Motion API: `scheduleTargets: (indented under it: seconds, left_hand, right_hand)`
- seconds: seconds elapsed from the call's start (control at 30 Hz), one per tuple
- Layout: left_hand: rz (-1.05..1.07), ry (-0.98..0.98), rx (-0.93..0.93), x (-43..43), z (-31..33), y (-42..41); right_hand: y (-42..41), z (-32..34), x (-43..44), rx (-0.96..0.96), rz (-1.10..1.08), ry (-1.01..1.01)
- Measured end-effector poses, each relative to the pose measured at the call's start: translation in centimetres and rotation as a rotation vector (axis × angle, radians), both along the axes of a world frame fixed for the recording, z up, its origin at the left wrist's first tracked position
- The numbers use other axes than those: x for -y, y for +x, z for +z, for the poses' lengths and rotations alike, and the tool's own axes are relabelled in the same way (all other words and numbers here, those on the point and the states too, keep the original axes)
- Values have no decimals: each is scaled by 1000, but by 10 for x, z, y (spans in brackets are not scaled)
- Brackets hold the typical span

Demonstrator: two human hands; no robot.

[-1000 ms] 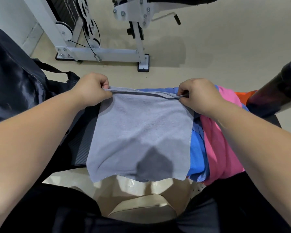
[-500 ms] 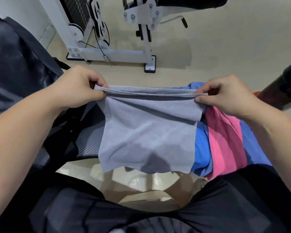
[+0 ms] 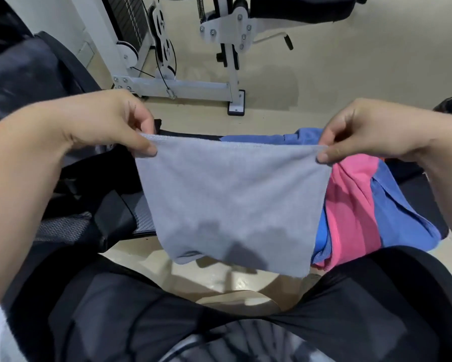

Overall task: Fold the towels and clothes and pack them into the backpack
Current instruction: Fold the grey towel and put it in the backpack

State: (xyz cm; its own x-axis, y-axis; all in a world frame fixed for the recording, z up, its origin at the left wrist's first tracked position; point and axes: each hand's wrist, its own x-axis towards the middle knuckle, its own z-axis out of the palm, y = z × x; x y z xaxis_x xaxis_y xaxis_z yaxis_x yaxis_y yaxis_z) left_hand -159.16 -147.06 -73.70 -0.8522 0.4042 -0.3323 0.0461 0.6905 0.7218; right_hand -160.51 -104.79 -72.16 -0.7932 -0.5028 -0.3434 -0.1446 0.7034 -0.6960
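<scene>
The black backpack [image 3: 70,226], mesh panel showing, sits at the left end of the black bench [image 3: 423,189], though I cannot tell whether it is on it or against it. It is close under my left arm. My left hand [image 3: 109,126] pinches the upper left corner of the grey towel [image 3: 230,202] between thumb and curled fingers. The cloth hangs from a taut top edge, its lower edge free above my lap. My right hand [image 3: 371,134] pinches the upper right corner the same way. To fold it well, I think both pinches should be held level, then one corner carried across to meet the other, matching the edges before the fold drops. The lower left corner curls a little, so a light shake first would flatten it. Behind the towel, toward the right end of the bench, the pink garment [image 3: 350,205] and the blue garment [image 3: 402,218] lie heaped and touching. I would set the folded towel well apart from them, or straight into the backpack, so nothing tangles.
</scene>
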Motion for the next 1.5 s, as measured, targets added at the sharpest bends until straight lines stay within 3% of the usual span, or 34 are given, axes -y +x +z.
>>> scheduleTargets:
  seconds: [0.13, 0.27, 0.4, 0.53, 0.6, 0.7, 0.97, 1.03, 1.1, 1.2, 1.27, 1.33, 1.4, 1.5]
  left_hand:
    - [170, -168, -115, -14, -29, -4]
    - [366, -214, -231, -27, -66, -15]
    - [482, -82, -203, -32, -87, -32]
    - [518, 5, -40, -31, -89, -40]
    - [529, 157, 9, -32, -90, -37]
    - [528, 386, -18, -34, -90, -29]
    - [320, 342, -148, -42, -58, -15]
    - [201, 322, -34, -32, -47, -14]
    - [22, 286, 215, -23, -31, -8]
    - [-219, 93, 418, -10, -13, 1]
    - [-165, 25, 348, -7, -8, 6]
    - [50, 26, 191, -11, -9, 8]
    - [257, 0, 10, -18, -18, 4]
    - [419, -186, -165, -37, -39, -4]
  right_hand:
    - [-11, -36, 11, -146, -118, 171]
    - [-21, -71, 19, -170, -300, 163]
    - [-32, -85, 25, -48, -540, -1]
    - [-37, -85, 19, 178, -642, -206]
    - [-38, -86, 6, 294, -609, -270]
    - [-35, -89, -15, 324, -558, -211]
    - [-15, -79, -39, 242, -505, -172]
    - [-9, -69, -39, 295, -378, -134]
    - [2, -51, -35, 401, -135, -43]
    - [18, -18, -22, 524, 212, 14]
    - [17, -8, -14, 502, 151, -42]
    - [6, -13, -10, 381, -68, -39]
    - [-6, -25, -5, 226, -264, 24]
    - [-19, -47, 5, 70, -410, 155]
